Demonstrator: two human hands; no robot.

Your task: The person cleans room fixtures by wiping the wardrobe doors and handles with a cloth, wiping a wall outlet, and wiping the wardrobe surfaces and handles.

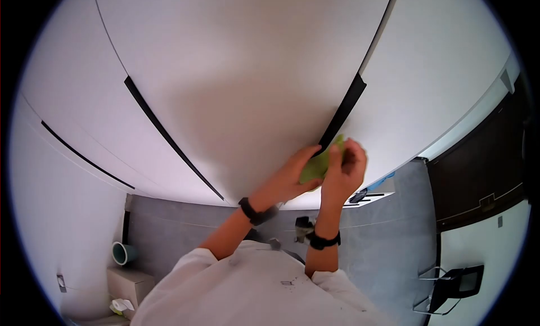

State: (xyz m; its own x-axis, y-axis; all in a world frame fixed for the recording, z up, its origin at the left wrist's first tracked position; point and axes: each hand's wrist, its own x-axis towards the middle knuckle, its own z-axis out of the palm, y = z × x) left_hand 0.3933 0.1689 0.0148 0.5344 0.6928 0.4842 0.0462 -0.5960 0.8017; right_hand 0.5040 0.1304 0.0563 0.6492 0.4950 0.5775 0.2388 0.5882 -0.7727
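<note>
A green cloth is held between my two hands in front of the white cabinet doors, by the lower end of a long black handle. My left hand is at the cloth's left side, its thumb and fingers closed on it. On the right, my right hand pinches the cloth's upper right part, fingers curled. Each wrist wears a black band.
Another black handle runs down the cabinet at left. A teal bin and a cardboard box are at lower left. A black chair stands at lower right, near a dark door.
</note>
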